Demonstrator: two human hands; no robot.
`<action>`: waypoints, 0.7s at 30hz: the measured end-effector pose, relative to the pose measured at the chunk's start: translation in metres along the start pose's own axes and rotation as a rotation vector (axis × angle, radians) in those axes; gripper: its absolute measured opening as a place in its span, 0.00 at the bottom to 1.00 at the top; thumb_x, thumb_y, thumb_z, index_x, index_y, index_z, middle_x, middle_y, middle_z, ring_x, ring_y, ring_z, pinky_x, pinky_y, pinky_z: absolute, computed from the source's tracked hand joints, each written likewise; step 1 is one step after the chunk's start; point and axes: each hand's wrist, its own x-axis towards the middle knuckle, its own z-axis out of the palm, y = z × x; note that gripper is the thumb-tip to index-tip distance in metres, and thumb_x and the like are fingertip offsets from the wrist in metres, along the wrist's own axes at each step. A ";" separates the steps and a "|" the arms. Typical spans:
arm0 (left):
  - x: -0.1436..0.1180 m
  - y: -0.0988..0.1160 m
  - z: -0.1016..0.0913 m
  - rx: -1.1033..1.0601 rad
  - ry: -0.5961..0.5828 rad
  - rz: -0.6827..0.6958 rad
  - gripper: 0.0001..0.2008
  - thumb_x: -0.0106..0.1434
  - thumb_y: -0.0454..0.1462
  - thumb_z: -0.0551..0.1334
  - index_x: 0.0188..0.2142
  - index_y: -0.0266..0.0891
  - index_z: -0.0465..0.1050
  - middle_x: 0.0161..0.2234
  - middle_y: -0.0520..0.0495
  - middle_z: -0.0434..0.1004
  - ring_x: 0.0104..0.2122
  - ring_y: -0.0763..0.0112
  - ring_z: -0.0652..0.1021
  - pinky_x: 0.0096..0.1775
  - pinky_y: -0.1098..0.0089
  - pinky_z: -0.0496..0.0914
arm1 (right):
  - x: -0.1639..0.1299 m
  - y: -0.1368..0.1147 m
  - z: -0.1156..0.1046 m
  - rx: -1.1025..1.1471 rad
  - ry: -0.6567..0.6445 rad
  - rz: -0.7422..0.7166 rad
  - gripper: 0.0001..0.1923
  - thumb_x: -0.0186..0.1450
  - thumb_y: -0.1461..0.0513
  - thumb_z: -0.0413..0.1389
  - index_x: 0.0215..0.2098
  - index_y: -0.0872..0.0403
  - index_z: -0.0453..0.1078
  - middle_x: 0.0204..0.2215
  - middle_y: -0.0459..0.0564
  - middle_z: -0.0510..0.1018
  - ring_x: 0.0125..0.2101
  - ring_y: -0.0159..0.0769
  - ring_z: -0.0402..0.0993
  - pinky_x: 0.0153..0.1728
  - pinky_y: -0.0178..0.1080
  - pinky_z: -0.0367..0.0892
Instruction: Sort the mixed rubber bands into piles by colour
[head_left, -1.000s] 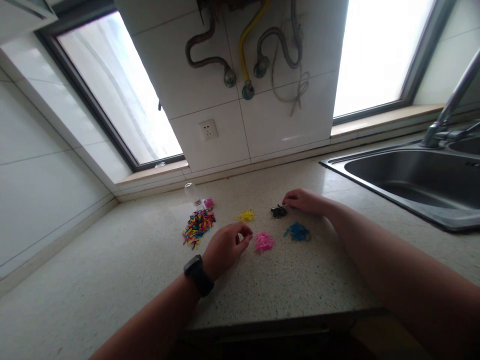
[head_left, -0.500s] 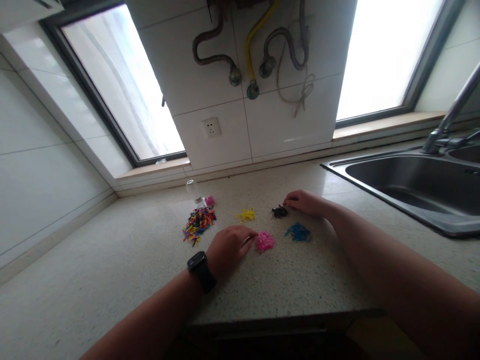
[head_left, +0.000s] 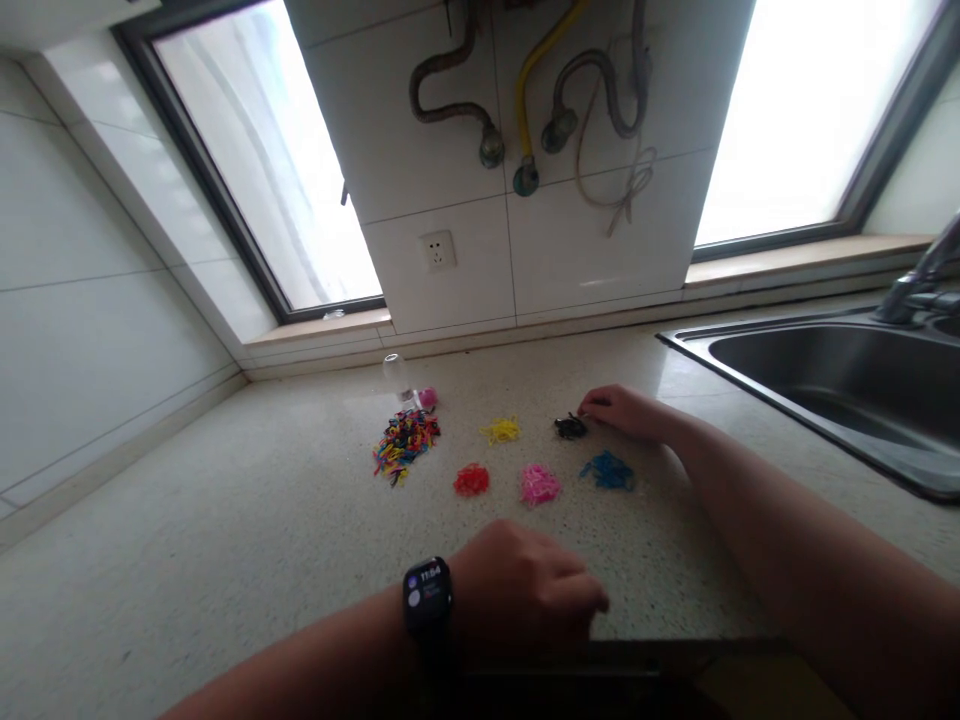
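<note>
Resting my right hand (head_left: 626, 410) fingertips-down beside the black pile (head_left: 571, 427), at its 3 o'clock, I keep my left hand (head_left: 525, 590) loosely curled, apparently empty, at 6 o'clock from the pink pile (head_left: 539, 484).

**Band heaps on the counter**

On the countertop (head_left: 225, 560), the mixed pile of bands (head_left: 405, 443) lies at nine o'clock. Four small heaps (head_left: 538, 484) spread toward three o'clock. The sink (head_left: 840, 380) sits farther at three. A jar (head_left: 397, 375) lies at twelve of the pile.
</note>
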 end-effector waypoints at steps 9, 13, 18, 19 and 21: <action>0.003 0.019 0.012 0.014 -0.099 0.075 0.09 0.69 0.44 0.55 0.40 0.42 0.67 0.28 0.55 0.75 0.26 0.73 0.73 0.20 0.69 0.54 | -0.005 -0.017 -0.002 -0.001 0.037 0.009 0.16 0.64 0.55 0.52 0.40 0.56 0.79 0.32 0.52 0.81 0.30 0.36 0.74 0.34 0.37 0.65; 0.004 0.017 0.011 0.005 -0.105 0.083 0.09 0.67 0.45 0.57 0.38 0.42 0.67 0.27 0.56 0.75 0.26 0.73 0.74 0.19 0.68 0.55 | -0.008 -0.030 -0.002 0.040 0.077 0.025 0.17 0.63 0.55 0.52 0.39 0.57 0.78 0.27 0.51 0.79 0.24 0.33 0.69 0.26 0.35 0.61; 0.004 0.015 0.010 -0.004 -0.106 0.107 0.10 0.67 0.45 0.56 0.35 0.42 0.67 0.27 0.56 0.76 0.27 0.73 0.76 0.19 0.68 0.54 | -0.005 -0.069 0.007 0.230 0.151 -0.060 0.18 0.64 0.55 0.51 0.41 0.58 0.76 0.27 0.50 0.76 0.23 0.31 0.67 0.24 0.33 0.60; 0.004 0.015 0.010 -0.007 -0.104 0.114 0.10 0.67 0.45 0.57 0.35 0.42 0.67 0.27 0.56 0.76 0.27 0.73 0.76 0.19 0.68 0.54 | -0.004 -0.081 0.011 0.257 0.145 -0.083 0.18 0.64 0.55 0.51 0.42 0.58 0.76 0.27 0.50 0.76 0.23 0.30 0.67 0.24 0.33 0.59; 0.003 0.014 0.010 -0.014 -0.098 0.131 0.11 0.67 0.46 0.58 0.36 0.42 0.67 0.28 0.56 0.77 0.28 0.73 0.76 0.19 0.69 0.54 | -0.001 -0.110 0.019 0.252 0.096 -0.155 0.16 0.64 0.56 0.52 0.41 0.57 0.76 0.27 0.49 0.76 0.23 0.30 0.66 0.24 0.33 0.58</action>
